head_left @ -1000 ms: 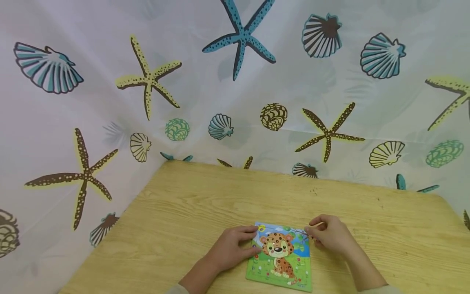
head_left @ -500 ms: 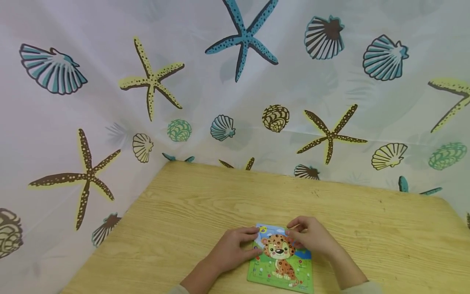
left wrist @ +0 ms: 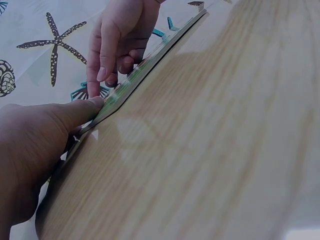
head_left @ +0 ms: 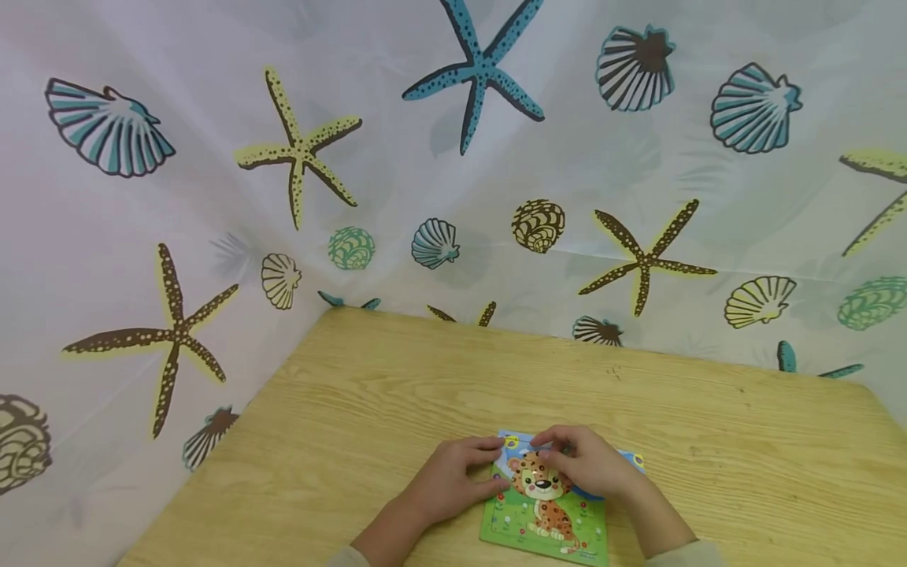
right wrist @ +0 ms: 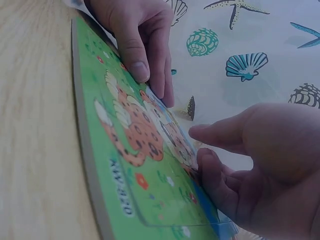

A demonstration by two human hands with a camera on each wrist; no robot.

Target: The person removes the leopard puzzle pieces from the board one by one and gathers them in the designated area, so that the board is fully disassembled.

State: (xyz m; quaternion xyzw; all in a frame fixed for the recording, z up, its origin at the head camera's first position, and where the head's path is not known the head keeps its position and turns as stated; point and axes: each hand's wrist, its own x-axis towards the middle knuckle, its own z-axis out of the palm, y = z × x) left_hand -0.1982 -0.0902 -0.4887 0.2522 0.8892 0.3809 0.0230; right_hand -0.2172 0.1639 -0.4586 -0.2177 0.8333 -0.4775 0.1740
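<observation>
A square picture board [head_left: 513,520] shows a spotted leopard cub on grass under a blue sky; it looks like a puzzle. My left hand [head_left: 446,480] holds its upper left corner, thumb on the face and fingers at the top edge. In the left wrist view that thumb [left wrist: 85,111] presses at the board's rim. My right hand [head_left: 591,465] is over the upper right part, index finger and thumb apart near the top edge. Its other fingers [right wrist: 212,167] are curled close to the board's face. Nothing shows between its fingertips. A blue corner with a yellow patch [head_left: 635,460] sticks out beyond this hand.
The board lies near the front of a wood-grain table [head_left: 397,378]. White cloth [head_left: 383,157] printed with starfish and shells hangs along the back and left side. Grey sleeves [head_left: 683,554] cover the forearms.
My right hand has moved left from the board's upper right corner to above the leopard's head. The blue corner with yellow now shows behind it. My left hand stays at the left edge.
</observation>
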